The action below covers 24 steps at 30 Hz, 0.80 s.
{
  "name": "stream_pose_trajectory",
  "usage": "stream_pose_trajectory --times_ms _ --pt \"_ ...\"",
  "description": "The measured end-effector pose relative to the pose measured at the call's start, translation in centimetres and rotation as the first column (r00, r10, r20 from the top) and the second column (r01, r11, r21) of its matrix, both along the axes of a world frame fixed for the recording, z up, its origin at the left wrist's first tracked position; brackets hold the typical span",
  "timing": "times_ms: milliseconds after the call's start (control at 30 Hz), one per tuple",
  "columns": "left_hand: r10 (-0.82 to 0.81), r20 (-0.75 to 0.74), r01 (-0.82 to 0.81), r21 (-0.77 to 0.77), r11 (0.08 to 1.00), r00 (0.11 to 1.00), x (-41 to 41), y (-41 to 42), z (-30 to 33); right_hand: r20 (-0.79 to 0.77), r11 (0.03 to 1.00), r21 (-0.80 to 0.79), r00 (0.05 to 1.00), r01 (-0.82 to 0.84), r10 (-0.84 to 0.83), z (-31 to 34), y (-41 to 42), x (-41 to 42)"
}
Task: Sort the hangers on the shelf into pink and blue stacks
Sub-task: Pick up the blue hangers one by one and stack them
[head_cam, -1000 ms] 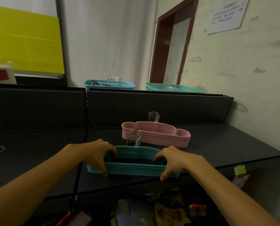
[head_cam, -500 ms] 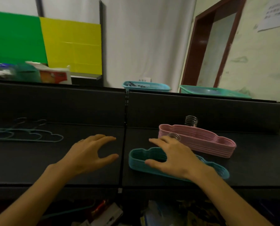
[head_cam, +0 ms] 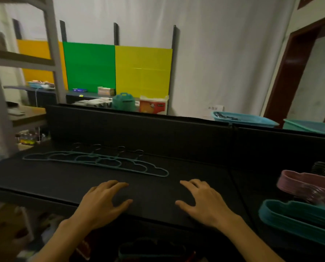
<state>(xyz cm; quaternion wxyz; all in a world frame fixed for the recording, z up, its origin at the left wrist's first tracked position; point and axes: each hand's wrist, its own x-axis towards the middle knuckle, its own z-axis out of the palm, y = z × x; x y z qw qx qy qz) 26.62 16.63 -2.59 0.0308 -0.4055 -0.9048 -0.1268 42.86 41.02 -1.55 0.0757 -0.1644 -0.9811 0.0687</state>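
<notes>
Several loose blue hangers lie overlapped in a row on the black shelf, toward its back left. At the far right edge sits a blue hanger stack, with a pink hanger stack just behind it. My left hand and my right hand hover over the bare shelf near its front edge, fingers spread and relaxed, holding nothing. Both hands are a short way in front of the loose hangers and touch none of them.
A black back panel rises behind the shelf. Two teal baskets sit beyond it at the right. A grey rack frame stands at the left. Cluttered goods fill the space under the shelf's front edge.
My view swung left. Both hands let go of the blue stack and moved left with it, now open over bare shelf in front of the loose blue hangers.
</notes>
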Motion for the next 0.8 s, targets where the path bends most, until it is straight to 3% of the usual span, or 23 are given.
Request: stream_pose_trajectory --times_ms 300,433,567,800 --pt "0.032 -0.057 -0.030 0.049 0.998 0.998 -9.9 -8.7 -1.6 -0.026 0.992 -0.042 0.992 0.120 -0.121 -2.5 -5.2 -8.5" --pt "0.000 -0.089 0.007 0.084 0.996 0.996 -13.3 -6.9 -2.4 -0.026 0.986 -0.005 0.986 0.164 -0.164 -3.0 -5.3 -11.2" --pt "0.017 -0.093 -0.009 0.087 0.996 0.996 -17.1 -4.5 -3.4 -0.093 0.972 -0.075 0.969 0.221 -0.227 -3.8 -4.7 -14.3" --pt "-0.052 -0.076 0.059 0.094 0.994 0.996 -23.0 -1.5 -3.7 -0.082 0.980 -0.132 0.984 0.147 -0.158 -3.8 -2.7 -20.8"
